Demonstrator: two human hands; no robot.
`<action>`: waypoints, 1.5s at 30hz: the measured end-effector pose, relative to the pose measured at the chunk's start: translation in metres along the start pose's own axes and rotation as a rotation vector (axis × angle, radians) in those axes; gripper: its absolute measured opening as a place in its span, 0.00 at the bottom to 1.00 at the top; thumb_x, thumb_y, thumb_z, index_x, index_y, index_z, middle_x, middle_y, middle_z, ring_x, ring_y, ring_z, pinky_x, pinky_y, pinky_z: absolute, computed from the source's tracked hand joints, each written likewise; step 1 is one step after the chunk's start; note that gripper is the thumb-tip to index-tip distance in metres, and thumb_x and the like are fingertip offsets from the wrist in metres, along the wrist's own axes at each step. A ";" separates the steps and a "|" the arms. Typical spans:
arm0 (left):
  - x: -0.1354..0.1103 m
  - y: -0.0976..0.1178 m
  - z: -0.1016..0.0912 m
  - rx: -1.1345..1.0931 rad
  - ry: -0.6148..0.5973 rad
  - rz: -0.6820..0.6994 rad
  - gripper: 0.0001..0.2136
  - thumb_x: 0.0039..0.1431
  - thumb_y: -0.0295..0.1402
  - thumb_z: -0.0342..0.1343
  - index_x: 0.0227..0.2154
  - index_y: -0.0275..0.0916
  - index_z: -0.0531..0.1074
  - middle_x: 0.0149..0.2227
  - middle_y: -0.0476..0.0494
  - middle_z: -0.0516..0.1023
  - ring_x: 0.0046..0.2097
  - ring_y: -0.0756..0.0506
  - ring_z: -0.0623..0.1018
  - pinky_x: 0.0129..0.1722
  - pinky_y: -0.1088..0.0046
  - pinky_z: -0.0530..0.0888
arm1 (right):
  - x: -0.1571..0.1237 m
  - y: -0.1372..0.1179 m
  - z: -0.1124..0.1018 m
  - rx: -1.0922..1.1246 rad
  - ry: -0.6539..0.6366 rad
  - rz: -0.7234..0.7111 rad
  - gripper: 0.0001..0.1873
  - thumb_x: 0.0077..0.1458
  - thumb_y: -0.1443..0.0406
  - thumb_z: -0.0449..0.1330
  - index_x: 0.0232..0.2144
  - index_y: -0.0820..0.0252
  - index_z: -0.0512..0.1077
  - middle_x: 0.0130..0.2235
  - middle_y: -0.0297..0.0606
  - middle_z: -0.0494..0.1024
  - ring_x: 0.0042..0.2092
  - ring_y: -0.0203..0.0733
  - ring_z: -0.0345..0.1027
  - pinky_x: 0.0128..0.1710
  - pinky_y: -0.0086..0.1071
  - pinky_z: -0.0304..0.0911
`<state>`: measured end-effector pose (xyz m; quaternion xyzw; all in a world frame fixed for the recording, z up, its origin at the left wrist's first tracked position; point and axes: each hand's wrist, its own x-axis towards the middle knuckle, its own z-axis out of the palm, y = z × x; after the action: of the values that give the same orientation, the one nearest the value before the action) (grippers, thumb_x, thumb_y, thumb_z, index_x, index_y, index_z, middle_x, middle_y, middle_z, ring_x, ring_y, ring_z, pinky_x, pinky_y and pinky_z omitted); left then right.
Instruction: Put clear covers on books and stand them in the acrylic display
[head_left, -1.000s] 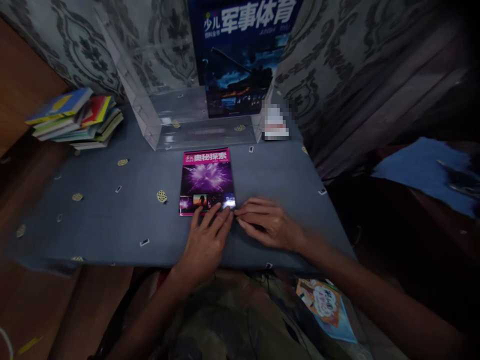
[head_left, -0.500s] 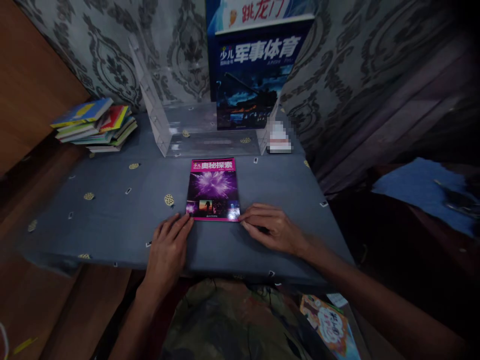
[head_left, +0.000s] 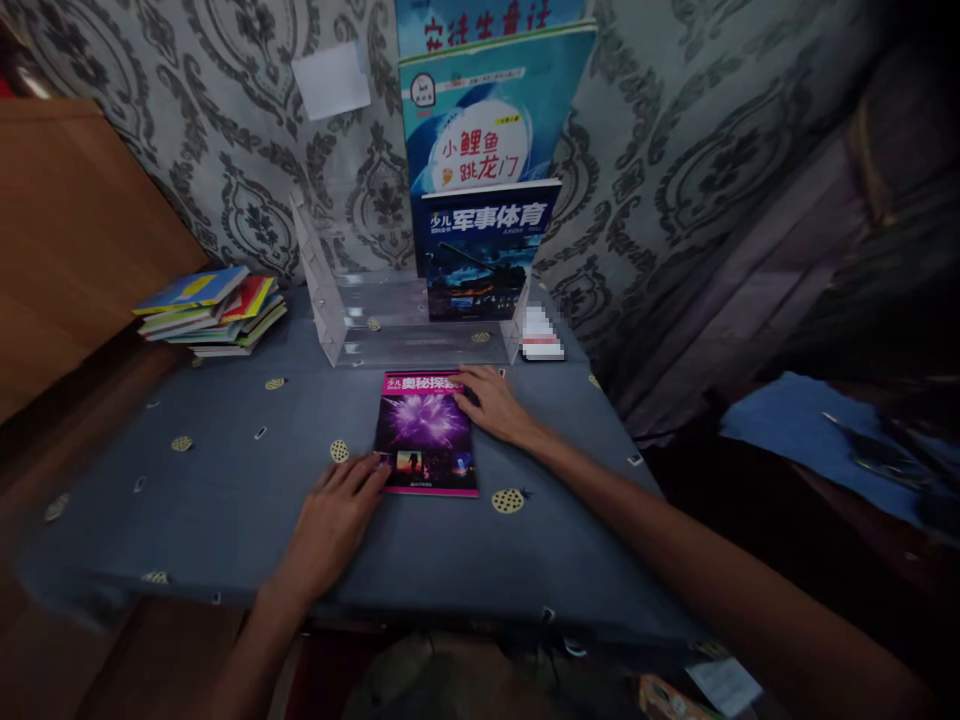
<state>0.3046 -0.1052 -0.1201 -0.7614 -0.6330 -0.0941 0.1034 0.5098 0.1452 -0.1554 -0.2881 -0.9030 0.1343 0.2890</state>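
Observation:
A book [head_left: 424, 425] with a purple burst on its black and pink cover lies flat on the cloth-covered table, cover up. My left hand [head_left: 341, 510] rests at its lower left edge, fingers stretched out and the thumb side touching the cover. At the upper right corner, my right hand [head_left: 491, 402] has its thumb on the cover and its fingers along the top edge, gripping that corner. Part of the printed title is hidden by this hand. Behind the book stands a clear tiered rack [head_left: 319, 285], which holds a dark blue book [head_left: 480, 265] with a tank on it.
Taller blue books [head_left: 480, 110] stand upright in the rack behind the tank book. A stack of books [head_left: 214, 310] lies at the table's left. By the rack's right side is a small white blurred item [head_left: 541, 335]. Blue fabric [head_left: 802, 440] lies off to the right.
My right hand has moved from the book's lower right corner up to its upper right corner. My left hand stays by the lower left. The view has tilted up, showing more of the rack.

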 end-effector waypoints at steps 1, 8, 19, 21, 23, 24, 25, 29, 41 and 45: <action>-0.001 -0.005 0.000 0.009 0.000 0.007 0.19 0.68 0.25 0.46 0.57 0.44 0.72 0.58 0.40 0.77 0.57 0.41 0.77 0.55 0.59 0.75 | -0.001 -0.001 -0.002 0.002 0.013 -0.005 0.15 0.63 0.64 0.58 0.49 0.64 0.78 0.51 0.51 0.79 0.54 0.52 0.70 0.56 0.49 0.64; 0.010 -0.066 -0.014 0.178 -0.075 -0.164 0.23 0.64 0.22 0.45 0.57 0.42 0.74 0.56 0.35 0.78 0.56 0.33 0.76 0.50 0.50 0.76 | -0.020 -0.022 -0.017 0.233 0.009 0.082 0.14 0.62 0.65 0.57 0.44 0.62 0.80 0.36 0.42 0.82 0.38 0.43 0.73 0.40 0.36 0.67; 0.084 0.018 0.000 -0.045 -0.024 -0.003 0.15 0.68 0.40 0.55 0.52 0.38 0.72 0.55 0.37 0.77 0.56 0.37 0.74 0.55 0.55 0.72 | -0.027 -0.027 -0.019 0.465 0.009 0.182 0.16 0.61 0.65 0.55 0.44 0.61 0.81 0.33 0.38 0.83 0.35 0.41 0.75 0.34 0.31 0.66; 0.094 0.030 0.002 0.015 -0.071 0.022 0.17 0.66 0.42 0.58 0.52 0.37 0.72 0.54 0.36 0.77 0.56 0.35 0.74 0.54 0.54 0.73 | -0.027 -0.027 -0.020 0.474 0.011 0.191 0.16 0.61 0.65 0.55 0.45 0.61 0.81 0.34 0.39 0.84 0.36 0.40 0.75 0.35 0.31 0.66; 0.100 0.035 0.004 0.060 -0.114 0.026 0.17 0.65 0.40 0.58 0.51 0.36 0.71 0.53 0.35 0.78 0.55 0.35 0.75 0.52 0.55 0.74 | -0.027 -0.028 -0.021 0.472 0.019 0.197 0.16 0.62 0.66 0.55 0.45 0.61 0.81 0.36 0.40 0.84 0.37 0.40 0.76 0.37 0.32 0.67; 0.102 0.035 0.005 0.074 -0.124 0.029 0.15 0.66 0.38 0.58 0.51 0.35 0.71 0.52 0.34 0.78 0.54 0.35 0.75 0.51 0.55 0.75 | -0.027 -0.029 -0.022 0.466 0.023 0.197 0.16 0.62 0.66 0.55 0.45 0.61 0.81 0.38 0.40 0.85 0.38 0.41 0.76 0.38 0.32 0.68; 0.103 0.035 0.006 0.085 -0.126 0.034 0.14 0.67 0.37 0.56 0.50 0.35 0.72 0.52 0.34 0.78 0.54 0.35 0.76 0.50 0.56 0.75 | -0.027 -0.029 -0.022 0.459 0.028 0.195 0.16 0.62 0.66 0.55 0.46 0.60 0.81 0.40 0.41 0.85 0.40 0.41 0.77 0.39 0.33 0.68; 0.103 0.031 0.012 0.119 -0.045 0.084 0.10 0.69 0.34 0.51 0.47 0.37 0.74 0.51 0.35 0.80 0.52 0.38 0.78 0.47 0.61 0.78 | -0.027 -0.029 -0.022 0.444 0.044 0.186 0.15 0.63 0.67 0.56 0.46 0.60 0.80 0.43 0.42 0.84 0.43 0.42 0.77 0.42 0.33 0.69; 0.100 0.031 0.021 0.168 0.059 0.136 0.12 0.71 0.32 0.48 0.47 0.34 0.75 0.50 0.34 0.81 0.51 0.37 0.80 0.46 0.60 0.80 | -0.031 -0.030 -0.028 0.488 0.160 0.080 0.14 0.64 0.67 0.55 0.45 0.61 0.79 0.40 0.40 0.84 0.39 0.40 0.76 0.41 0.33 0.69; 0.097 0.033 0.023 0.124 0.040 0.119 0.13 0.70 0.32 0.49 0.50 0.34 0.74 0.52 0.33 0.80 0.53 0.35 0.79 0.49 0.57 0.79 | -0.034 -0.036 -0.029 0.452 0.036 0.007 0.13 0.62 0.68 0.56 0.44 0.61 0.80 0.35 0.37 0.83 0.34 0.37 0.74 0.37 0.30 0.67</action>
<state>0.3547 -0.0130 -0.1169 -0.7877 -0.5891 -0.0638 0.1684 0.5345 0.0986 -0.1327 -0.2213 -0.8437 0.3293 0.3617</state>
